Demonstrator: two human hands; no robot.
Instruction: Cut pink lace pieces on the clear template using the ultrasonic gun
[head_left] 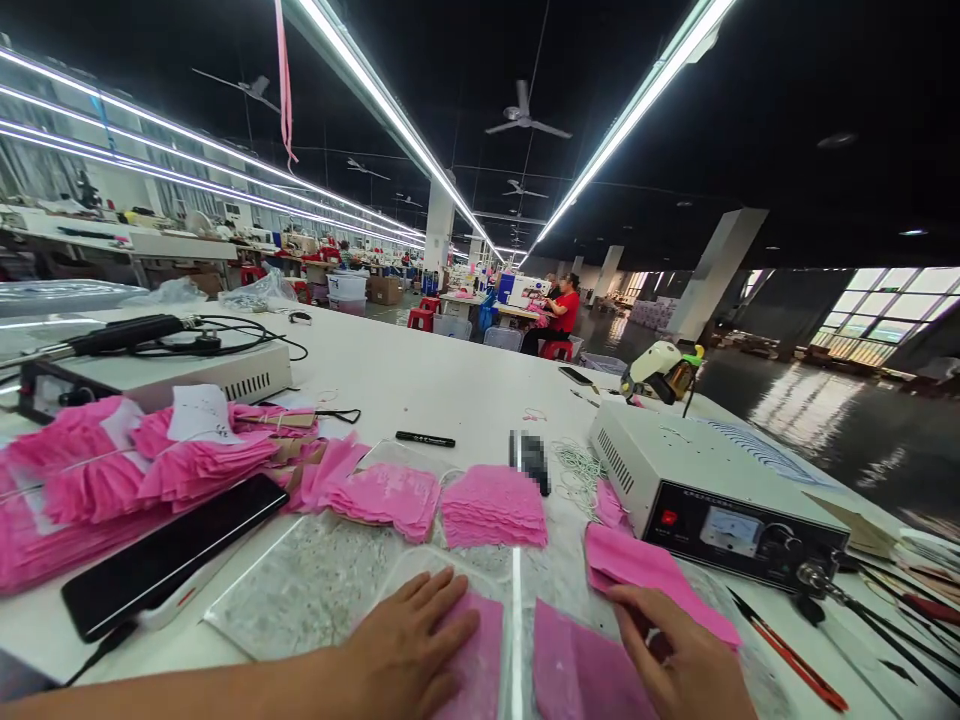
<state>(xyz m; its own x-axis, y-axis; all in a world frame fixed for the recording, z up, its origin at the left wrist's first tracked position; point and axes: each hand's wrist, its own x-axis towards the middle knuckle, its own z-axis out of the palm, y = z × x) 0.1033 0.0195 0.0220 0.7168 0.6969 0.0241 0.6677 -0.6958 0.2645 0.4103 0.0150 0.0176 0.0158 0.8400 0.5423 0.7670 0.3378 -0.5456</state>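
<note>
My left hand [420, 640] lies flat with its fingers spread. It presses on a clear plastic sheet, with a pink fabric piece [480, 650] showing beside and beneath the fingers. At the right, my right hand [686, 655] has its thumb and fingertips curled together at the near edge of a folded pink cloth [652, 570]. Another pink piece [581, 665] lies between the hands, right of a bright strip [516, 620] in the clear sheet. Just beyond stand two stacks of cut pink pieces, a left stack [386, 497] and a right stack [495, 507].
Bundled pink pieces [150, 455] and a black phone [176, 550] lie left. A control box [720, 490] stands right, near orange-handled tweezers [795, 655]. Further back are a marker [425, 439], loose thread [577, 468] and another box [187, 375]. A person in red [562, 310] sits far off.
</note>
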